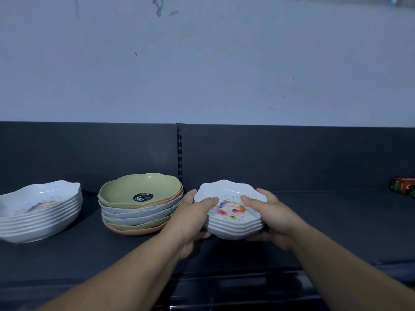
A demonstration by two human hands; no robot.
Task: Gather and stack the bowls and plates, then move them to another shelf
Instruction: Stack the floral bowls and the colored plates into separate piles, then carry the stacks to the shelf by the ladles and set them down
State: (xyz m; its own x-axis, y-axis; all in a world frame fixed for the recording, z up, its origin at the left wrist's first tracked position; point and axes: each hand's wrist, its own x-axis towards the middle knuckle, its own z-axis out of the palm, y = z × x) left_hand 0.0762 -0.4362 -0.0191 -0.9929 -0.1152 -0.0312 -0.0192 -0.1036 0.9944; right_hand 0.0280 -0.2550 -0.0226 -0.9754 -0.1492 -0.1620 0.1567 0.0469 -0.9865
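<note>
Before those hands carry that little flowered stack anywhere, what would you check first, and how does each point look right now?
1. Both hands on the stack: ok. The left hand and right hand clasp the small floral dishes from opposite sides.
2. Thumbs over the top rim: ok.
3. Dishes nested evenly: ok, the edges line up.
4. Clear of the coloured bowl stack: not ok, the left hand sits very close to it.
5. Stack lifted off the shelf: cannot tell.
6. Destination shelf free: cannot tell, out of view.

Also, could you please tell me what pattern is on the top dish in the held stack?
A pink, blue and green floral print on white, on the top dish; head view.
</note>
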